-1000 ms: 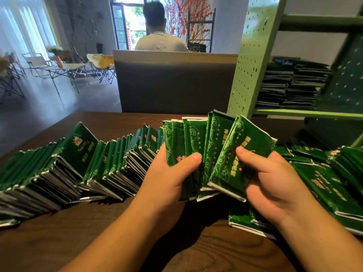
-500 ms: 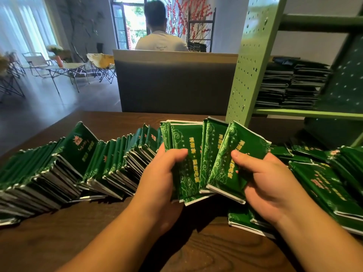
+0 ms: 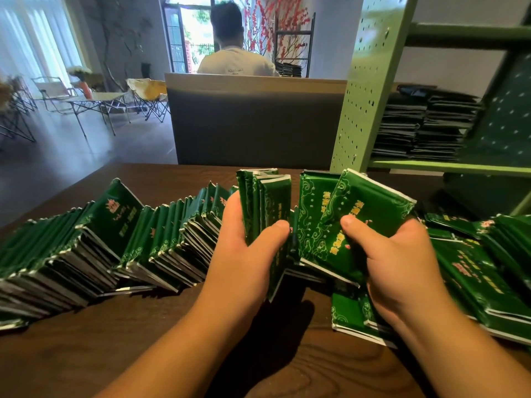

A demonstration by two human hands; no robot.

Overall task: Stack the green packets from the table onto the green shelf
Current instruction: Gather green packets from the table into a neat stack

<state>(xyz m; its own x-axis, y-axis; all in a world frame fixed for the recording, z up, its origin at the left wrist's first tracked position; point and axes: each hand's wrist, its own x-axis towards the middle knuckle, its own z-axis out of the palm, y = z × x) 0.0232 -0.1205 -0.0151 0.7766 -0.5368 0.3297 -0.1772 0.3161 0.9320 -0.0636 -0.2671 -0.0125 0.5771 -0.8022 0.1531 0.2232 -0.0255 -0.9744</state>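
Above the dark wooden table (image 3: 86, 354), my left hand (image 3: 247, 254) grips a squared-up bunch of green packets (image 3: 270, 202), thumb across the front. My right hand (image 3: 393, 259) holds a couple of fanned green packets (image 3: 324, 225), its thumb pressing the front one. A long leaning row of green packets (image 3: 109, 248) runs across the table to the left. More loose packets (image 3: 474, 277) lie at the right. The green shelf (image 3: 431, 166) stands at the right back, with two stacks of packets (image 3: 422, 124) on it.
The shelf's perforated green side panel (image 3: 367, 81) rises just behind my hands. A grey partition (image 3: 255, 122) stands beyond the table, with a person (image 3: 232, 53) seated behind it, back turned. Folding chairs and a small table (image 3: 94, 101) stand at far left.
My left hand has gathered its fanned packets into a tighter, more upright bunch. The right hand's packets have shifted slightly right and up.
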